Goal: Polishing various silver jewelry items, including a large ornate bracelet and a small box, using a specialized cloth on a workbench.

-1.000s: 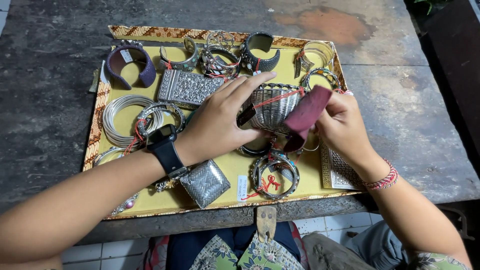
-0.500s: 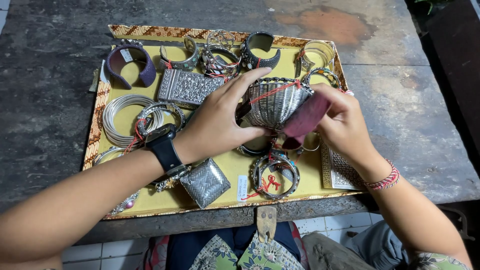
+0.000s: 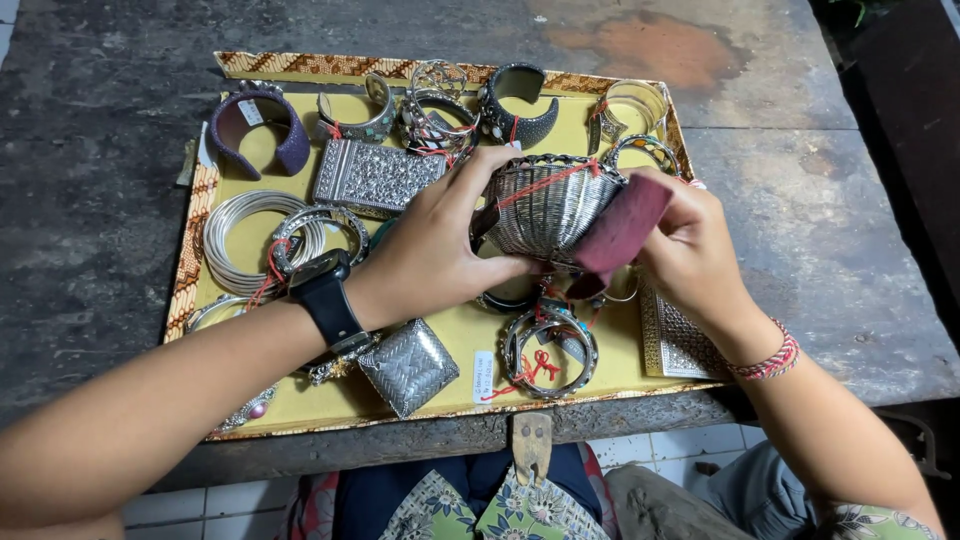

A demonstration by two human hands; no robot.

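Observation:
My left hand [image 3: 432, 245], with a black watch on its wrist, grips a wide woven silver cuff bracelet [image 3: 545, 208] just above the tray; a red thread with a dark tag runs across the cuff. My right hand [image 3: 690, 255], wearing a red braided wristband, presses a dark red cloth [image 3: 615, 235] against the cuff's right side. Both hands are over the middle of a yellow-lined tray [image 3: 455, 335] with a patterned rim.
The tray holds several silver bangles and cuffs: a purple cuff [image 3: 257, 130], a stack of thin bangles [image 3: 245, 235], a studded rectangular piece [image 3: 375, 175], a woven square piece [image 3: 410, 365], a red-tied bangle [image 3: 548, 350]. The tray sits on a dark worn table [image 3: 800, 250] near its front edge.
The left hand's fingers have curled in around the cuff, which tipped up and turned. The right hand's cloth moved from beside the cuff to rest against its right side.

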